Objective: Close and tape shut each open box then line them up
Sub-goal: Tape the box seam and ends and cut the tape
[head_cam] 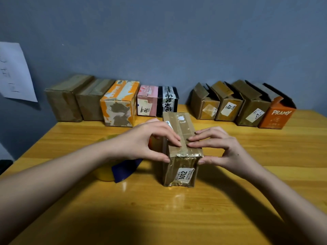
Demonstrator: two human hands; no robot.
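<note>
A brown cardboard box (180,167) with a "3012" label stands in the middle of the table, its top flaps down under shiny tape. My left hand (143,140) grips its near left top corner, fingertips on the top seam and thumb on the front face. My right hand (217,147) mirrors it on the right, fingertips on the seam, thumb at the front right edge. A yellow tape roll (104,172) lies left of the box, partly hidden by my left forearm.
Along the wall at the back left stands a row of closed boxes (120,103). At the back right stand several boxes (228,105) with flaps open, the last an orange "PRAMY" box (277,115). A dark blue piece (123,169) lies by the tape roll. The wooden table (177,209) reaches forward.
</note>
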